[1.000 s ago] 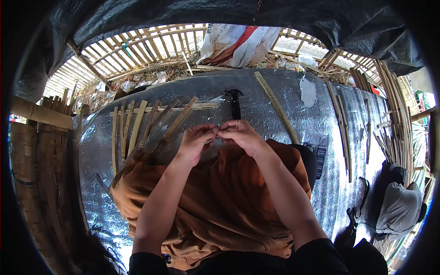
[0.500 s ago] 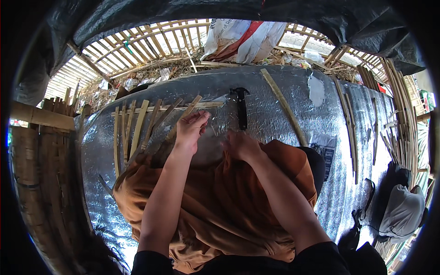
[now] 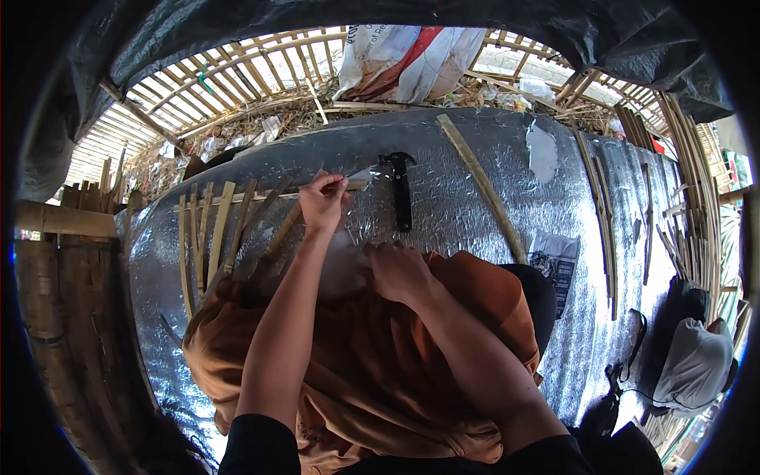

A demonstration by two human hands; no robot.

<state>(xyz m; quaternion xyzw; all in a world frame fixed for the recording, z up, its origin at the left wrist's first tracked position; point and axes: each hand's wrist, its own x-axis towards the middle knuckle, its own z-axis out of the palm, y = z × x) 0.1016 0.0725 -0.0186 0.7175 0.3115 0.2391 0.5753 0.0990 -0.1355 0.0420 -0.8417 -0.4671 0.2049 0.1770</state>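
Fingers on my left hand (image 3: 324, 204) bend close together; I can't tell if they pinch something. My right hand (image 3: 396, 273) curls by the rust-brown cloth (image 3: 479, 305), its grip hidden. Ahead, a black claw hammer (image 3: 402, 198) lies on shiny silver sheeting (image 3: 554, 206), right of long tan bamboo strips (image 3: 219, 229).
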